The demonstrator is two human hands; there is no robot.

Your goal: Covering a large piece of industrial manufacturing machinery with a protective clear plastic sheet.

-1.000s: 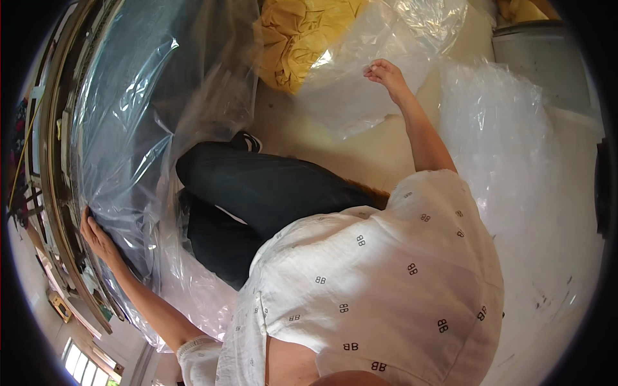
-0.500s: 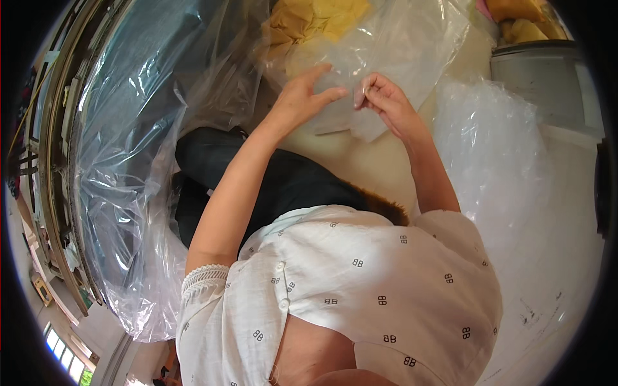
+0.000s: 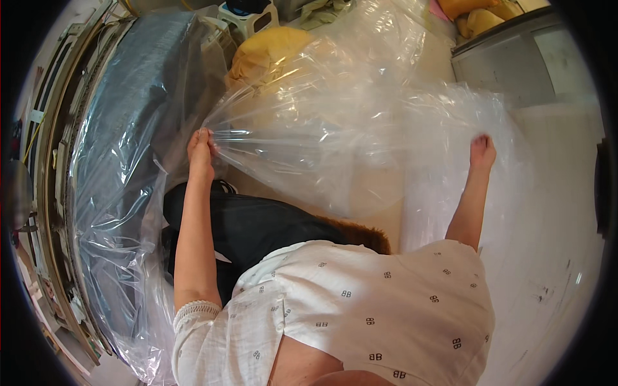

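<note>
A thin clear plastic sheet (image 3: pixel 302 138) spreads between my two hands over the pale surface in front of my lap. My left hand (image 3: pixel 202 149) is closed on its gathered left edge, and folds fan out from the fingers toward the right. Far to the right, my right hand (image 3: pixel 483 153) is curled closed at the plastic, slightly blurred; its grip on the sheet's edge is hard to make out. Beneath and beside that hand lies a pile of clear plastic (image 3: pixel 444 186).
At my left, clear plastic (image 3: pixel 122 212) drapes over a dark bulk beside a metal-railed frame (image 3: pixel 48 174). A yellow bundle (image 3: pixel 270 55) and a white stool (image 3: pixel 251 22) stand beyond the sheet. A grey metal box (image 3: pixel 502 61) is at the far right.
My hands, close together before, have moved wide apart. My left hand has taken hold of the plastic, which is now stretched across. The view has shifted, bringing the stool into sight.
</note>
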